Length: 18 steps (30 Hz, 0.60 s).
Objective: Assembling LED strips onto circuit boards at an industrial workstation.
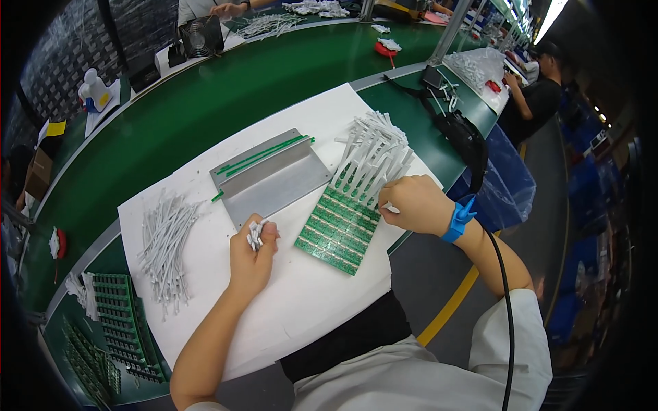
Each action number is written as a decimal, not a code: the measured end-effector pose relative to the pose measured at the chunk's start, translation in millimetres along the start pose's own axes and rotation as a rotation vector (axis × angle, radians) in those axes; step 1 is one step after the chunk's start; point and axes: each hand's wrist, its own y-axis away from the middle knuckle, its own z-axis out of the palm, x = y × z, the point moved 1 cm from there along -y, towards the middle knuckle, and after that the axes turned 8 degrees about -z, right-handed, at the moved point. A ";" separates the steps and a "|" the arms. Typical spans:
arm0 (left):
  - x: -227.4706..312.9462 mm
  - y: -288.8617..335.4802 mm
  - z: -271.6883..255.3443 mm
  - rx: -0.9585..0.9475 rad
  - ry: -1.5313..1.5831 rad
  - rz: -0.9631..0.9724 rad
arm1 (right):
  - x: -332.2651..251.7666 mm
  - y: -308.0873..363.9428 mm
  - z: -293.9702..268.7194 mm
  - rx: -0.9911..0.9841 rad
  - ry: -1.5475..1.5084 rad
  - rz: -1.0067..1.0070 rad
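A green circuit board panel (334,236), marked in rows of small boards, lies tilted on white paper in front of me. White cables (367,161) stand along its far rows and fan out beyond it. My right hand (419,204), with a blue wrist strap (459,220), is closed at the panel's right edge; a white tip (391,207) shows at its fingers, and the rest of what it pinches is hidden. Left of the panel, my left hand (249,264) is closed around several white cable ends (256,234).
An angled metal fixture (281,181) holding thin green strips (264,157) sits behind the panel. Loose white cables (166,250) lie at left on the paper (308,329). More circuit boards (123,322) are at lower left. A green conveyor (164,123) runs behind; a person (541,89) sits far right.
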 end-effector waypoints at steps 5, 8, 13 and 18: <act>6.8 9.0 1.2 0.004 -0.280 0.101 | -2.4 -7.3 0.7 -0.078 0.055 0.048; 6.0 9.0 2.6 -0.009 -0.315 0.153 | 0.7 -10.2 1.4 -0.109 0.098 0.034; 2.6 7.5 2.2 -0.011 -0.328 0.158 | 15.9 -13.0 -6.5 -0.154 -0.202 0.050; 2.6 3.3 -1.8 -0.046 -0.261 0.023 | 18.7 -13.6 -6.4 -0.146 -0.234 0.015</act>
